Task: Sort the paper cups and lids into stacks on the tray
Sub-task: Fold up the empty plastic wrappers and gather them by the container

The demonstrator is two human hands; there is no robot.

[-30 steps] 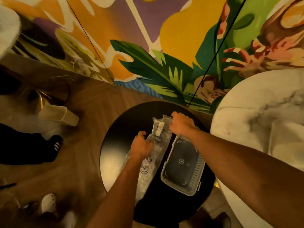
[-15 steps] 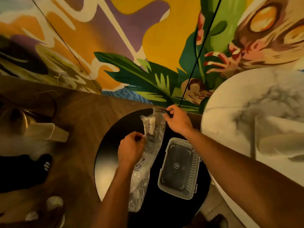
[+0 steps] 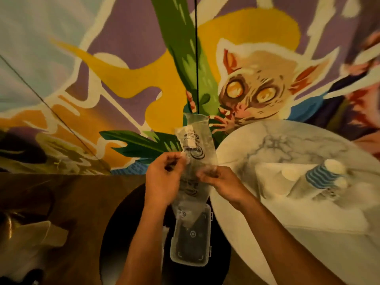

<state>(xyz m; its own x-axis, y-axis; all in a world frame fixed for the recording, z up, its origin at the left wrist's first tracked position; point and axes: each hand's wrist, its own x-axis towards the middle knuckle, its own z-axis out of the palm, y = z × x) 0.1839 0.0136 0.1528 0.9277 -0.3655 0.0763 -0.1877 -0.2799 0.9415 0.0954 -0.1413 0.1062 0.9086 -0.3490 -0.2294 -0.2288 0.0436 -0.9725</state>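
I hold a long clear plastic sleeve (image 3: 195, 145) with printed logos upright in front of me, raised above the black round table (image 3: 123, 233). My left hand (image 3: 162, 179) pinches its left edge. On the right edge, my right hand (image 3: 222, 182) grips it. What the sleeve holds is too blurred to tell. On the white marble table (image 3: 287, 145) to the right stands a white tray (image 3: 273, 177) with paper cups, one blue-striped (image 3: 322, 173), lying blurred on it.
A clear plastic container (image 3: 191, 239) lies on the black table below my hands. A painted mural wall rises behind. Wooden floor spreads to the left, with a pale object (image 3: 37, 235) on it.
Both hands lifted the plastic sleeve off the black table to chest height. My view tilted up and right, bringing the tray with cups into sight.
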